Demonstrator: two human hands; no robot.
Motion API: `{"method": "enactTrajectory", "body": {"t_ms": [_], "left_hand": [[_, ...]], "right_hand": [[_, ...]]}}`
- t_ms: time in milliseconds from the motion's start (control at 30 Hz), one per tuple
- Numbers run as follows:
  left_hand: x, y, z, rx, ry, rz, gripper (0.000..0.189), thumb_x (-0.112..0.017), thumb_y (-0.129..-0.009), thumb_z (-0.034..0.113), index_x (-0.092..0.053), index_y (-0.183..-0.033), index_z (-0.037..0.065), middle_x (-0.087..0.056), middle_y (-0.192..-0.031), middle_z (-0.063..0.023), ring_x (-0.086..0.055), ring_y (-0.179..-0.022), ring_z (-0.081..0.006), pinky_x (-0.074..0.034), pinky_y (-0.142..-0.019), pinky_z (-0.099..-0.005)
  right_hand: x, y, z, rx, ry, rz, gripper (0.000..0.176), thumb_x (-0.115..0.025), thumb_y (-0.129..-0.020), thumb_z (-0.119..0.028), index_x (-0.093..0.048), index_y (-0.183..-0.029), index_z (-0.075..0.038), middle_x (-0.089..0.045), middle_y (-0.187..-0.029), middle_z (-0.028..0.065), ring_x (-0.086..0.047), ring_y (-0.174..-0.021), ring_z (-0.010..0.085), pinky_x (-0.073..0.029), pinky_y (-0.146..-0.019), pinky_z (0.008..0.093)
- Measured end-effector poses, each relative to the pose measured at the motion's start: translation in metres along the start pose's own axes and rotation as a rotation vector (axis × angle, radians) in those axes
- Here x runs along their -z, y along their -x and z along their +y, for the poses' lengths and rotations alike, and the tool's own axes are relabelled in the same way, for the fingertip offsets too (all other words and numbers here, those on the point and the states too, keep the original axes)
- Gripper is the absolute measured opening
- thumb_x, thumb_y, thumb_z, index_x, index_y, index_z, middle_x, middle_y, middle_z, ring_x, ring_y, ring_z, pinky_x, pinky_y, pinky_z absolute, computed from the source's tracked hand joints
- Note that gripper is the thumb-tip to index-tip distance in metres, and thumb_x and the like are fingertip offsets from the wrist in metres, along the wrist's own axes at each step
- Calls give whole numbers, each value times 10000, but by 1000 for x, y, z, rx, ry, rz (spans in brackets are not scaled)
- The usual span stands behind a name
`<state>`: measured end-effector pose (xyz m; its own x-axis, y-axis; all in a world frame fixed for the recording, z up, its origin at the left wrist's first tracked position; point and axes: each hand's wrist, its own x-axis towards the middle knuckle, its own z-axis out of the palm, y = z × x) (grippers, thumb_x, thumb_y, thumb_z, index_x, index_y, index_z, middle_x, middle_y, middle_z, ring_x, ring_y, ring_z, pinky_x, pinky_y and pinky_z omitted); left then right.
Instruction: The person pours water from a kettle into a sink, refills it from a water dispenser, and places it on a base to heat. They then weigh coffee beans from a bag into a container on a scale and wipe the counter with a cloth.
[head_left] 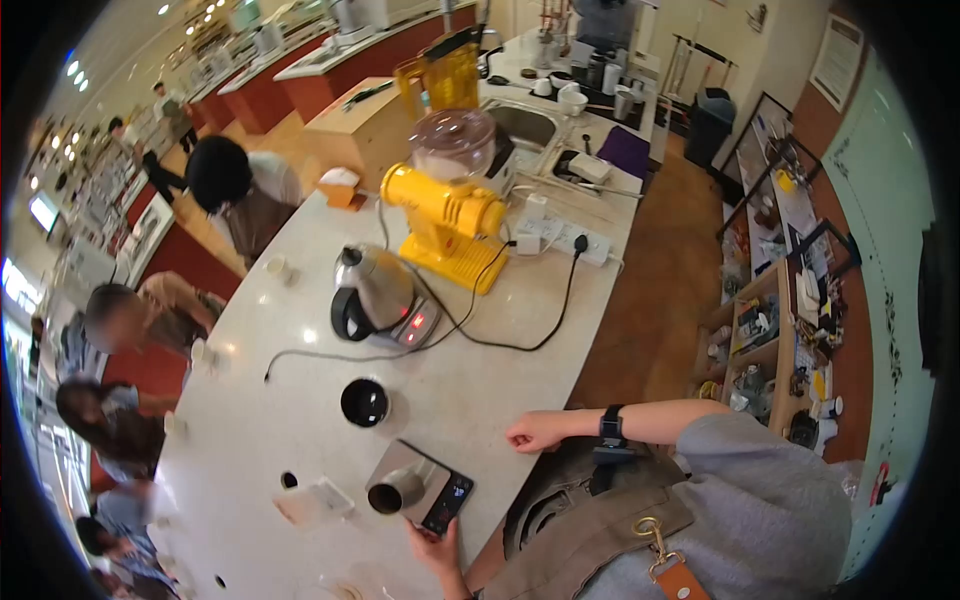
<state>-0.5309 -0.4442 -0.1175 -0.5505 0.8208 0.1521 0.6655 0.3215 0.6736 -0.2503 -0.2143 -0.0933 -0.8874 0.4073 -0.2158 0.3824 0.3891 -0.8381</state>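
My left hand (436, 546) is at the near end of a flat digital scale (428, 466), its fingers and thumb gripping the edge by the dark display. A metal cup (395, 491) stands on the scale, just beside those fingers. Loosely curled, my right hand (535, 433) rests by the table's edge with nothing visible in it; a black watch (612, 427) is on that wrist. Further up the table sits a black-lined bowl (365, 402). Left of the scale lies a clear, flat packet or tray (315, 502), too blurred to name.
A steel kettle (378, 286) stands on its lit base, near a yellow grinder (446, 222). Black cords cross the table (270, 420) to a power strip (580, 240). Behind are a sink (525, 125) and a wooden box (350, 130). Several people (160, 315) line the far side.
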Motion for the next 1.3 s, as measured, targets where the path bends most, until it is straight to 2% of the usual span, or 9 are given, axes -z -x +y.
{"method": "enactTrajectory", "body": {"t_ms": [167,267,333,433,500,733,833,933,1300], "left_hand": [[4,-2,18,159,-60,-143,1005,-864,-552,208,-355,-1386,-26,-545,-788,-98,-512,-645,-206,-441,-582,-336],[4,10,2,52,-231,-147,669,-792,-681,232,-534,-1221,-67,-656,-806,-95,-622,-686,-172,-479,-603,-289],[14,4,28,252,-837,-979,782,-685,-636,599,-603,-1090,-33,-563,-1145,-296,-522,-1112,-413,-422,-940,-485],[-31,-59,195,229,-482,-1166,316,-654,-814,294,-695,-882,-12,-699,-727,-84,-672,-670,-163,-509,-615,-303],[-94,-78,278,58,-482,-1031,406,-552,-857,406,-701,-695,65,-637,-565,-73,-655,-635,-274,-515,-654,-411],[-372,-91,537,-979,-351,-901,174,-507,-857,180,-601,-808,42,-639,-739,-200,-635,-672,-373,-508,-576,-480],[-480,-84,610,-917,13,-1059,199,-562,-858,211,-636,-783,43,-640,-732,-219,-630,-698,-404,-520,-612,-471],[-562,-73,650,-328,506,-1154,130,-619,-826,101,-685,-846,-9,-669,-709,-127,-645,-624,-203,-489,-573,-304],[-667,-162,715,-795,143,-226,414,-760,-701,160,-584,-1051,26,-542,-997,-148,-544,-890,-352,-462,-773,-419]], "right_hand": [[26,58,37,-153,-244,234,106,-599,-862,-154,-582,-845,-51,-605,-661,56,-565,-576,145,-437,-536,297],[46,92,46,-233,-412,289,132,-559,-906,-163,-595,-878,-39,-631,-683,53,-574,-570,121,-454,-533,280],[57,117,73,-245,-489,352,151,-539,-919,-167,-605,-899,-32,-641,-693,53,-579,-570,118,-466,-538,274],[90,170,128,-337,-646,507,224,-504,-946,-193,-632,-942,-10,-658,-717,56,-588,-572,114,-490,-553,260],[125,219,161,-421,-673,599,235,-515,-951,-224,-630,-944,-19,-663,-747,54,-598,-617,107,-492,-564,263],[212,414,260,-691,-750,523,321,-522,-943,-370,-574,-1092,-91,-653,-975,38,-600,-752,111,-484,-663,264],[223,487,272,-691,-875,703,329,-516,-938,-381,-568,-1084,-91,-649,-921,35,-603,-726,115,-472,-621,252],[233,548,279,-686,-1229,805,337,-485,-951,-387,-566,-1081,-88,-651,-929,31,-613,-732,119,-470,-618,240],[435,592,373,-751,-922,804,287,-494,-961,-353,-538,-1101,-106,-651,-1018,45,-627,-763,127,-466,-662,241]]}}
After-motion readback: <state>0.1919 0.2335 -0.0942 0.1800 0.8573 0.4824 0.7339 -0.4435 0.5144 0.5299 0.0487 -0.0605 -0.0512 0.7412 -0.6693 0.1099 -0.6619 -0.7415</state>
